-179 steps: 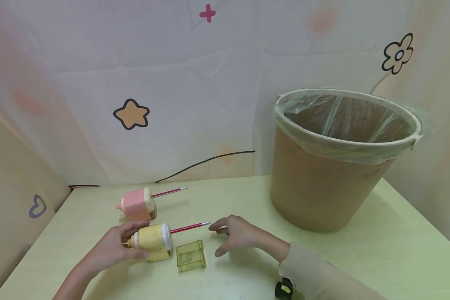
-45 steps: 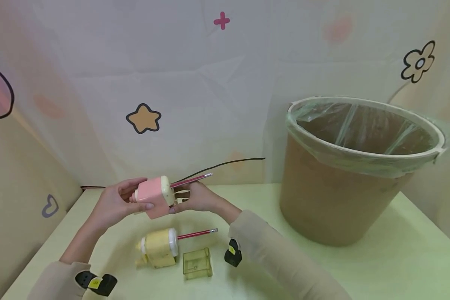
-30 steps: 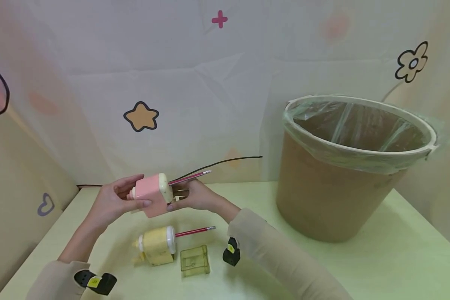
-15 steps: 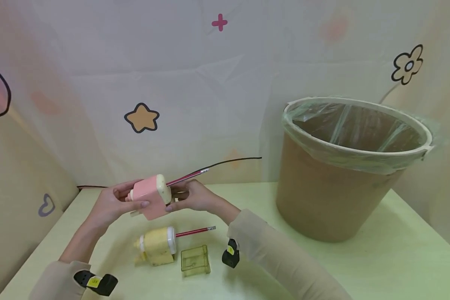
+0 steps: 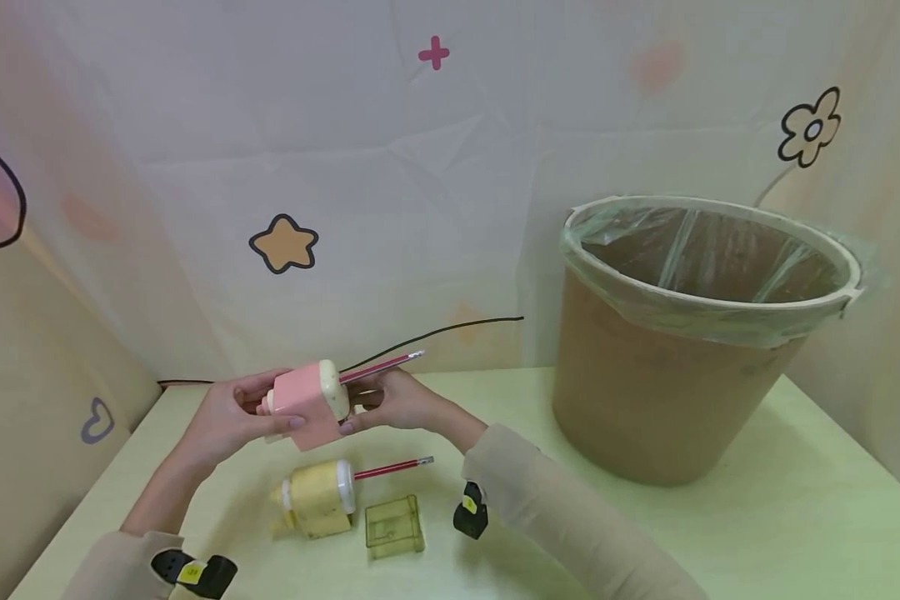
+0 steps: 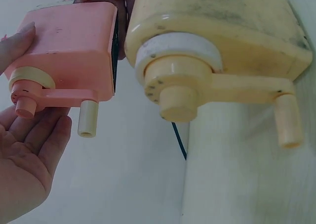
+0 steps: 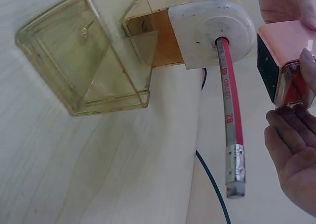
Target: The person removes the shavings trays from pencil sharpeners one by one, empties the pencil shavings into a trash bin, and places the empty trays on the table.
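Note:
My left hand [image 5: 228,421] holds a pink crank pencil sharpener [image 5: 300,404] above the table, thumb on its near side. A red-and-silver pencil [image 5: 382,367] sticks out of its cream front. The right hand [image 5: 401,402] grips the clear shavings drawer [image 7: 291,85] at the sharpener's lower front, thumb on one side and fingers underneath. Below stands a yellow crank sharpener [image 5: 315,498] with a red pencil [image 5: 393,468] in it. Its drawer slot is open in the right wrist view. A translucent yellow drawer [image 5: 393,527] lies beside it. The pink crank [image 6: 64,96] shows in the left wrist view.
A tall brown bin [image 5: 663,392] with a clear plastic liner [image 5: 690,312] stands on the right of the pale green table [image 5: 765,508]. A printed cloth [image 5: 390,208] hangs behind the table.
Since six seconds ago, my left hand has gone from the yellow sharpener to the pink one and lifted it. My right hand has come to the pink sharpener's front. Lately both hands barely move.

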### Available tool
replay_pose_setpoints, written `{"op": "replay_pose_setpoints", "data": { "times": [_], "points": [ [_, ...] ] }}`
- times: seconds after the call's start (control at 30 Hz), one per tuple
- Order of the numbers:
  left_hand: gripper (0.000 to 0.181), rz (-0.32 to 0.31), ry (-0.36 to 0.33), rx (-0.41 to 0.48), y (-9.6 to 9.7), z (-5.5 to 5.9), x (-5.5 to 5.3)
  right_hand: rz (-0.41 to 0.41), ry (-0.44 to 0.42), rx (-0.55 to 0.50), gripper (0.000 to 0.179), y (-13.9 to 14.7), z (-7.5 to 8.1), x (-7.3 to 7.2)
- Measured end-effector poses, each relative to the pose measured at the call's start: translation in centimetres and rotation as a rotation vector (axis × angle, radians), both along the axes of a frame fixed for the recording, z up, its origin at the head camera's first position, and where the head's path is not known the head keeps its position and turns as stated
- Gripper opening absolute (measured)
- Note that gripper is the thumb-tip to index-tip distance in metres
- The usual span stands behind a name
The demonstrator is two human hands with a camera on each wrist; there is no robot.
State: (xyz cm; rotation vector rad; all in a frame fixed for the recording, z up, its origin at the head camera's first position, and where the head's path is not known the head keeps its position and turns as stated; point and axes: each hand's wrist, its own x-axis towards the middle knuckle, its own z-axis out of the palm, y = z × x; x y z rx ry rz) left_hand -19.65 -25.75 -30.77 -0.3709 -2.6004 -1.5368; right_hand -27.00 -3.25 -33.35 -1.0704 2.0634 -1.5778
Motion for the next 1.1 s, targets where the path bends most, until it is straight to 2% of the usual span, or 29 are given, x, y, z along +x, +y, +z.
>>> {"op": "replay_pose_setpoints", "data": {
  "times": [0.17,0.43,0.6,0.9,1.1],
  "points": [
    [0.057,0.004,0.011,0.001,0.2,-0.1,-0.1,-0.002,0.02,-0.015,0.055,0.2,-0.1,0.0],
    [0.057,0.009,0.012,-0.031,0.6,0.2,-0.3,-0.032,-0.001,0.01,0.055,0.6,0.2,0.1],
    [0.059,0.027,-0.008,-0.029,0.9,0.4,-0.3,-0.04,0.004,0.018,0.055,0.7,0.3,0.1],
    [0.059,0.046,-0.005,-0.049,1.0,0.5,-0.1,-0.02,0.013,0.001,0.057,0.8,0.3,0.0],
    [0.058,0.025,0.001,-0.044,1.1,0.4,-0.1,-0.029,-0.005,0.02,0.056,1.1,0.2,0.0]
  ]
}}
